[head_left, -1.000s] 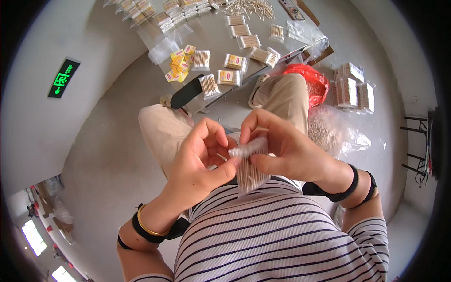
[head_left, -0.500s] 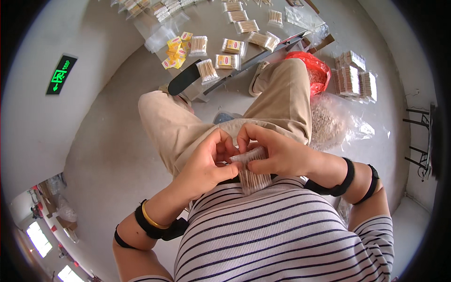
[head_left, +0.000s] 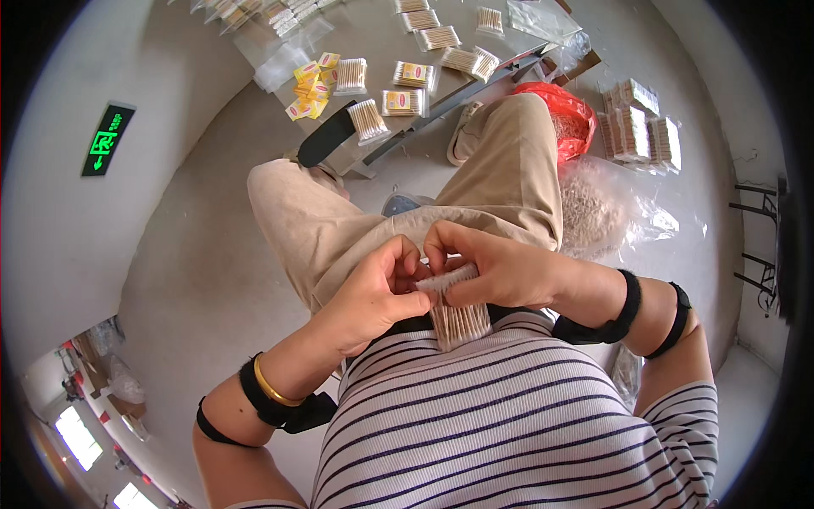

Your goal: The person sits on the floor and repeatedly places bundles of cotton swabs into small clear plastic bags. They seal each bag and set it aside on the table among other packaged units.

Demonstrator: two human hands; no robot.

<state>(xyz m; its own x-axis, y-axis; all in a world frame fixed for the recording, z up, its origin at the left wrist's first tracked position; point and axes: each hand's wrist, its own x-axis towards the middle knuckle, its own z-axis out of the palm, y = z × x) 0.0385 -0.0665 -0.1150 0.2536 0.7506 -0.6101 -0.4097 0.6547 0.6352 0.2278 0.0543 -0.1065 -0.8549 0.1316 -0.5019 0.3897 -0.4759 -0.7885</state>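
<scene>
I hold a bundle of cotton swabs (head_left: 458, 312) against my lap, left hand (head_left: 373, 297) and right hand (head_left: 500, 271) both pinched on its top end; I judge I'm squaring the bundle, and next comes a firm, even grip for bagging

The bundle of cotton swabs (head_left: 459, 316) has its top end covered by the fingers of both hands. At twelve o'clock, the clear bags (head_left: 254, 10) (contents too small to tell) are cut off by the rim.
</scene>
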